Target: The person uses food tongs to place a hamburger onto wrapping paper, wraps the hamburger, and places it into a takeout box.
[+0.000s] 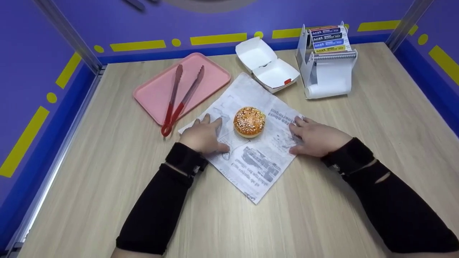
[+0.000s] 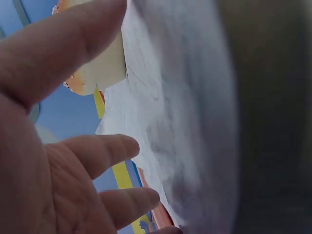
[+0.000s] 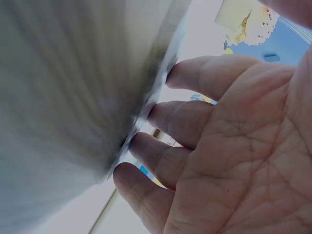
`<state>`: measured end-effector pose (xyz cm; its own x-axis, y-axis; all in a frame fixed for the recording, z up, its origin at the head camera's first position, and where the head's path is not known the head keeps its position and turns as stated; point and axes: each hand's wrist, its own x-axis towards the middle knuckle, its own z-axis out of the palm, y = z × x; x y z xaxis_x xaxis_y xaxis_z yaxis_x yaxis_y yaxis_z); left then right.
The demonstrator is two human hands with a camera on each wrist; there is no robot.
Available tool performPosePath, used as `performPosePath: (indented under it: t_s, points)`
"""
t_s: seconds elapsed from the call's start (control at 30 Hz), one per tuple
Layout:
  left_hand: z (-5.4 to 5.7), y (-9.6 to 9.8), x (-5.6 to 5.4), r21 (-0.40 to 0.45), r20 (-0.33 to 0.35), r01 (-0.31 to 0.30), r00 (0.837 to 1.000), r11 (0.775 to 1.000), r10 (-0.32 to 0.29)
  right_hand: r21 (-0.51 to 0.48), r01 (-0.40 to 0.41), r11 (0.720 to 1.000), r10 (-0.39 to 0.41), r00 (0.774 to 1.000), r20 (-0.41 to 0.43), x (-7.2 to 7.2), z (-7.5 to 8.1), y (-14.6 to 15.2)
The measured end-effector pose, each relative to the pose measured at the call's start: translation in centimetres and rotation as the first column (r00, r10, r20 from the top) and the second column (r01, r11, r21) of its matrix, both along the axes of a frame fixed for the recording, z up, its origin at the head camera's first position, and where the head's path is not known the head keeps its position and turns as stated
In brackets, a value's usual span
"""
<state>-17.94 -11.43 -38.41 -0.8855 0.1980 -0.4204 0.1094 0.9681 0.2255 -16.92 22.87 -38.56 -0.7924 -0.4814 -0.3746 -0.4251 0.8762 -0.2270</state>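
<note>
A bun topped with sprinkles and seeds (image 1: pixel 249 122) sits near the middle of a printed paper sheet (image 1: pixel 260 168), which lies on the table turned like a diamond. My left hand (image 1: pixel 203 136) rests on the sheet's left corner with its fingers spread and the thumb pointing toward the bun. On the opposite side, my right hand (image 1: pixel 311 138) touches the right corner with its fingertips. In the right wrist view the fingertips (image 3: pixel 146 114) line up along the paper's edge. The left wrist view shows the thumb (image 2: pixel 73 41) in front of the bun.
Red-handled tongs (image 1: pixel 174 111) lie on a pink tray (image 1: pixel 150 95) at the back left. Behind the sheet stands an opened white box (image 1: pixel 256 53). A white dispenser (image 1: pixel 330 75) with a roll and colored cartons is at the back right. Purple panels (image 1: pixel 118 25) enclose the table.
</note>
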Motion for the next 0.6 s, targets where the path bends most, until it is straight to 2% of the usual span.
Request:
performPosePath:
  t_s: [0.13,0.37,0.6]
  points:
    - [-0.01,0.09,-0.03,-0.028,0.018,0.043,0.999,0.999,-0.042,-0.007,0.001,1.000,-0.001,1.000,0.001,0.06,0.25,0.07]
    - [-0.07,0.12,0.07,-0.079,-0.001,0.089,0.996,0.993,-0.090,-0.020,0.021,1.000,-0.021,1.000,-0.013,0.07,0.30,0.02]
    - [0.01,0.31,0.49,-0.113,-0.013,0.115,0.993,0.987,-0.118,-0.156,0.100,0.983,-0.110,0.992,-0.061,-0.38,0.20,-0.12]
